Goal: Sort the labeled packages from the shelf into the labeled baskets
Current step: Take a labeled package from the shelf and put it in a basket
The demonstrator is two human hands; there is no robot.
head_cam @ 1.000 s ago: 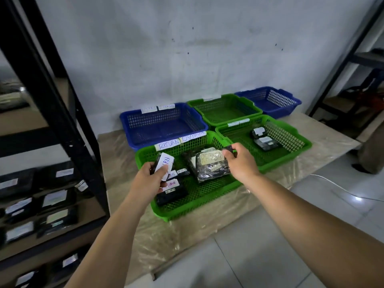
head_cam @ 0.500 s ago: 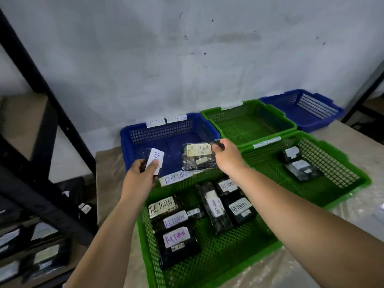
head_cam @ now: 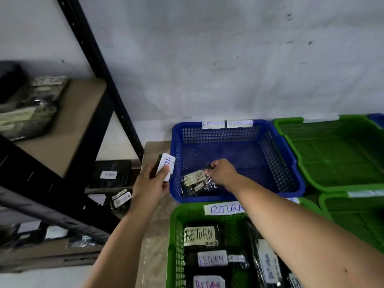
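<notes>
My right hand reaches into the blue basket, which carries two labels on its back rim. It pinches the top edge of a black package with a yellowish label that lies at the basket's front left corner. My left hand grips a second black package with a white label, upright, just left of the blue basket. The near green basket with a RETURN label holds several black RETURN packages.
A black metal shelf stands at the left, with several labeled black packages on its boards. Two more green baskets sit to the right on a plastic-covered table. A pale wall runs behind everything.
The view has closed in and swung left. My right hand has carried its package down from above the baskets into the blue basket. My left hand still holds its package, now beside that basket.
</notes>
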